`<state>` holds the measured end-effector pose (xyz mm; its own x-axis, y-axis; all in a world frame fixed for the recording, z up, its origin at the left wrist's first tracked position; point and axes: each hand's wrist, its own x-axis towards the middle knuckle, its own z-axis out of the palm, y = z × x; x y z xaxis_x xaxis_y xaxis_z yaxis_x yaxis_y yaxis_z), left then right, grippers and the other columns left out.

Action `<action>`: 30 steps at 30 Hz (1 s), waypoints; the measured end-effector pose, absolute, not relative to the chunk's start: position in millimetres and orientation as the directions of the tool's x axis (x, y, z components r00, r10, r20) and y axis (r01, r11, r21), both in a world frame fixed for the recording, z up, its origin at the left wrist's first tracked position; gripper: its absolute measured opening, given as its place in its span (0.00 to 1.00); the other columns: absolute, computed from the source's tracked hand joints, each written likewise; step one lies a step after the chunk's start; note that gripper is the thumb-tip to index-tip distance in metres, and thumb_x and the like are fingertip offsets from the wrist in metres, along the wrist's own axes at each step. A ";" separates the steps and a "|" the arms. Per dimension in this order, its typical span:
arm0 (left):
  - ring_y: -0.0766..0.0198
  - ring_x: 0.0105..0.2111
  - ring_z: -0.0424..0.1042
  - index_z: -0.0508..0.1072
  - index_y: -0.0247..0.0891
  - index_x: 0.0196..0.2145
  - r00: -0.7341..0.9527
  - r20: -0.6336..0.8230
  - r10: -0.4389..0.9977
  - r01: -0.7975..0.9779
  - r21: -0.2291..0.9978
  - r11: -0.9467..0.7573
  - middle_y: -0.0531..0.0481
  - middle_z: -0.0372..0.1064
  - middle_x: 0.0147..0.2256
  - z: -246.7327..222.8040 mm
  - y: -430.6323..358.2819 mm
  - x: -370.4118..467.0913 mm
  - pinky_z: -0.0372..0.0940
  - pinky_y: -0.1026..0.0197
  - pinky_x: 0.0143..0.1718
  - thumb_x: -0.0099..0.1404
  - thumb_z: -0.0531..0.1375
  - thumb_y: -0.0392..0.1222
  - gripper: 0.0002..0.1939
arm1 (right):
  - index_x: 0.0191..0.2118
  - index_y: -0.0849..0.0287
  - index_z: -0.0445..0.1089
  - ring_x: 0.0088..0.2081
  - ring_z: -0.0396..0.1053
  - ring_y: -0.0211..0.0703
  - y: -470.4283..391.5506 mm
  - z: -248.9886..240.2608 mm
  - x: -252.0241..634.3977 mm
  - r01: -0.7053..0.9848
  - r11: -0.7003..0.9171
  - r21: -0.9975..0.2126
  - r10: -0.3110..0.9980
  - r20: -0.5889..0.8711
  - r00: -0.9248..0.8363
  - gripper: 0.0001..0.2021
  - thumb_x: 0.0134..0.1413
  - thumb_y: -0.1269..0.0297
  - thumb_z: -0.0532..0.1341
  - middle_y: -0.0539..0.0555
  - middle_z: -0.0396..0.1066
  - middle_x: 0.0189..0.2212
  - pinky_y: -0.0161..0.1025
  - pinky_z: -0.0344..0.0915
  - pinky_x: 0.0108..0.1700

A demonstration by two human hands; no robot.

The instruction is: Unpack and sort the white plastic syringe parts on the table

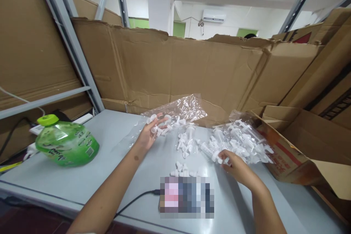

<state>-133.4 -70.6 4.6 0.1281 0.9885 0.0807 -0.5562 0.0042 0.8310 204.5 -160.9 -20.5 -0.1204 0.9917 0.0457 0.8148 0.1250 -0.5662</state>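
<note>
My left hand [150, 130] reaches among small white plastic fittings [165, 128] by a clear plastic bag [189, 106]; its fingers are apart, and some fittings lie against them. My right hand [231, 162] has thumb and fingers closed on the white end of a clear ribbed tube [207, 151]. Close to that hand lies a second clear bag [242, 140] filled with white fittings and clear tubes. Between my hands, more white T-shaped fittings [183, 142] lie beside another clear tube [191, 132]. A small group of white fittings [181, 169] sits nearer to me.
A blurred-out phone-like device [186, 195] with a black cable [135, 199] lies at the front of the grey table [109, 175]. On the left lies a green bottle [67, 142]. An open cardboard box [290, 146] stands right; a cardboard wall [178, 65] closes off the back.
</note>
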 end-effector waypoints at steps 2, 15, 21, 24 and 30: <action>0.58 0.37 0.74 0.61 0.40 0.54 0.183 0.094 0.979 -0.521 0.853 0.016 0.42 0.68 0.48 3.9 -72.4 -133.2 0.66 0.59 0.38 0.60 0.58 0.46 0.25 | 0.32 0.56 0.63 0.26 0.63 0.39 -161.8 -21.8 203.0 0.819 0.057 -0.571 0.994 -0.045 -0.101 0.05 0.45 0.67 0.56 0.51 0.68 0.31 0.35 0.59 0.28; 0.50 0.46 0.69 0.63 0.41 0.52 0.444 0.068 0.893 -0.339 0.936 0.097 0.39 0.62 0.53 -2.4 -80.1 -126.3 0.57 0.50 0.47 0.61 0.50 0.61 0.28 | 0.29 0.57 0.67 0.29 0.67 0.47 -170.4 -4.6 198.3 0.959 -0.060 -0.276 0.987 0.125 0.098 0.15 0.47 0.49 0.57 0.55 0.72 0.29 0.37 0.55 0.27; 0.51 0.44 0.69 0.63 0.42 0.52 0.517 0.049 0.855 -0.285 0.951 0.117 0.39 0.62 0.53 -2.2 -84.8 -121.4 0.56 0.50 0.46 0.61 0.49 0.61 0.28 | 0.38 0.57 0.68 0.34 0.69 0.46 -166.9 0.3 189.9 0.822 0.171 -0.544 0.808 0.554 0.198 0.13 0.56 0.55 0.52 0.57 0.72 0.36 0.41 0.64 0.36; 0.49 0.44 0.69 0.63 0.42 0.52 0.605 0.075 0.793 -0.238 0.967 0.089 0.38 0.63 0.51 -3.0 -86.8 -121.3 0.58 0.52 0.43 0.61 0.48 0.62 0.29 | 0.38 0.57 0.70 0.39 0.70 0.47 -164.5 -3.8 188.9 0.658 0.304 -0.689 0.797 0.563 0.220 0.12 0.55 0.56 0.55 0.57 0.72 0.38 0.42 0.65 0.41; 0.50 0.42 0.70 0.64 0.41 0.52 0.717 0.142 0.683 -0.190 0.982 -0.005 0.39 0.65 0.49 -3.6 -89.4 -122.8 0.60 0.55 0.40 0.62 0.48 0.61 0.28 | 0.36 0.56 0.74 0.42 0.71 0.49 -166.4 -0.9 183.0 0.396 0.316 -0.862 0.933 0.358 0.037 0.12 0.50 0.56 0.60 0.58 0.74 0.39 0.45 0.68 0.44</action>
